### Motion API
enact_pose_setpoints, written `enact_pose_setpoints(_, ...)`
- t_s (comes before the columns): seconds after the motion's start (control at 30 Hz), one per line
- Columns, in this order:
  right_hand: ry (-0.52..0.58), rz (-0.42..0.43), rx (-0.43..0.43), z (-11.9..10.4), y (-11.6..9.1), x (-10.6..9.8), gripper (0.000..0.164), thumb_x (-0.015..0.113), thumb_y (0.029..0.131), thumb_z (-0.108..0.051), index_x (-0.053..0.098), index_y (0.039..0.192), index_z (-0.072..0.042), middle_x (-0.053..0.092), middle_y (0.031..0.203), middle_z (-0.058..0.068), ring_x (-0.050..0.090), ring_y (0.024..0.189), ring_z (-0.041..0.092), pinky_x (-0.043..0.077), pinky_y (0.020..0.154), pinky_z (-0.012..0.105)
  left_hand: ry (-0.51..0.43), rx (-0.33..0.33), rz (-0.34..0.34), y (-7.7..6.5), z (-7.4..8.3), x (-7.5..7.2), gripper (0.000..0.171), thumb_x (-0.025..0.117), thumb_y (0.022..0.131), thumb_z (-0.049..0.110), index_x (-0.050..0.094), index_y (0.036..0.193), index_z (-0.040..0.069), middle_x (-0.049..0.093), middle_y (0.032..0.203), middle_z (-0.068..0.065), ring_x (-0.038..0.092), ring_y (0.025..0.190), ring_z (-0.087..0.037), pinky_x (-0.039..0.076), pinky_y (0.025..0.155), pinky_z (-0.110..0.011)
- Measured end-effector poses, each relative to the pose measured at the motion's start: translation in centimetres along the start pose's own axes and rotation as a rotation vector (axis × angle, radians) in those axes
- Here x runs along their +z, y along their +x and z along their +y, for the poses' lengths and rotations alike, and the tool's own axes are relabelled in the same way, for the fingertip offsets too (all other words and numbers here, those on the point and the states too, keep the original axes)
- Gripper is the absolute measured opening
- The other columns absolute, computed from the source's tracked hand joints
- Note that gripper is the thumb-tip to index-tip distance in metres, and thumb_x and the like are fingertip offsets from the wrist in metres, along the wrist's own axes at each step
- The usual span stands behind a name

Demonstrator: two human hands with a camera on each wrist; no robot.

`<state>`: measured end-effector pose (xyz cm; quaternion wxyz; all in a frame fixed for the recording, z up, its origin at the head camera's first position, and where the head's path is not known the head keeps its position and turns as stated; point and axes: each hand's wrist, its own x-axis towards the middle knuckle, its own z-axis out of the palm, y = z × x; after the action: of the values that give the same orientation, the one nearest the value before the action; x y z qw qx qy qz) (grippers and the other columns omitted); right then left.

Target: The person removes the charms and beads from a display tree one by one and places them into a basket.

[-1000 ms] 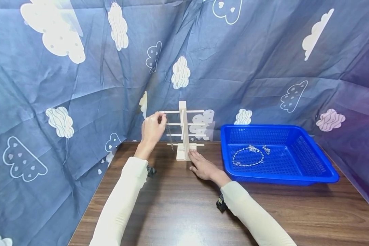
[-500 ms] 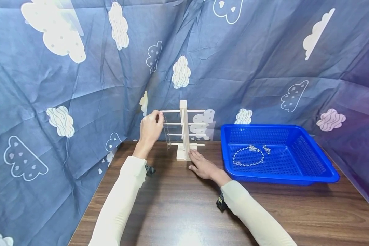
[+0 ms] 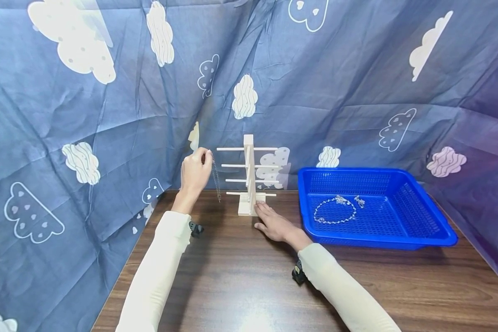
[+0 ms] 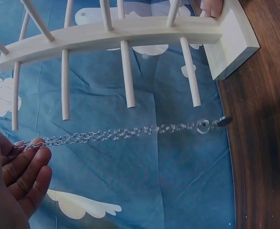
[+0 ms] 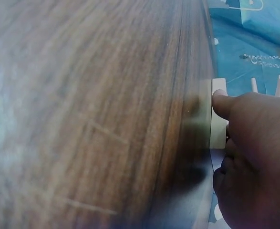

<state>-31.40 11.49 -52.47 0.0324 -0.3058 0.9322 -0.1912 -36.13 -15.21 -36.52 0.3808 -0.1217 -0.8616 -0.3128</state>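
Observation:
My left hand [image 3: 196,174] pinches a silver chain necklace [image 3: 216,180] between thumb and fingertips, left of a pale wooden jewelry stand [image 3: 250,173]. In the left wrist view the chain [image 4: 101,135] hangs doubled from the fingers, with a clear ring and a small dark round piece at its lower end. It hangs apart from the rod ends [image 4: 128,74]. My right hand [image 3: 273,226] rests on the base of the stand, fingers extended. The right wrist view shows its thumb [image 5: 223,102] touching the base's edge [image 5: 218,133].
A blue plastic basket [image 3: 377,240] stands to the right on the brown wooden table [image 3: 240,276]. Inside it lie a beaded necklace [image 3: 335,223] in a loop and a small silvery cluster [image 3: 359,201]. A blue cloud-patterned cloth [image 3: 307,83] hangs behind.
My left hand has moved left from the top rod's end, carrying the chain necklace clear of the stand's left rods. The right hand stays on the base.

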Motion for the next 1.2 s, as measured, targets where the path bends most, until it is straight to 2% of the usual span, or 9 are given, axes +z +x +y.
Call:
enact_pose_setpoints(0.7,-0.010,0.004,-0.009,-0.2,-0.1,-0.1,0.068,0.055,0.112,-0.024,0.028,0.163,0.011,0.022,0.173,0.031,0.020,0.163,0.048,0.023,0.135,0.058,-0.027,0.036,0.015,-0.4,-0.3,-0.9,0.024,0.061,0.103,0.013,0.072,0.083,0.005,0.077,0.073,-0.010,0.069,0.064,-0.033,0.055,0.062,-0.050)
enact_pose_setpoints(1.2,-0.019,0.012,0.009,-0.5,0.1,-0.5,0.067,0.057,0.111,-0.025,0.033,0.161,0.011,0.027,0.172,0.031,0.025,0.162,0.048,0.025,0.134,0.058,-0.007,0.034,0.017,-0.7,-0.3,-1.6,0.023,0.061,0.100,0.014,0.071,0.081,0.006,0.073,0.069,-0.012,0.070,0.065,-0.033,0.056,0.063,-0.049)
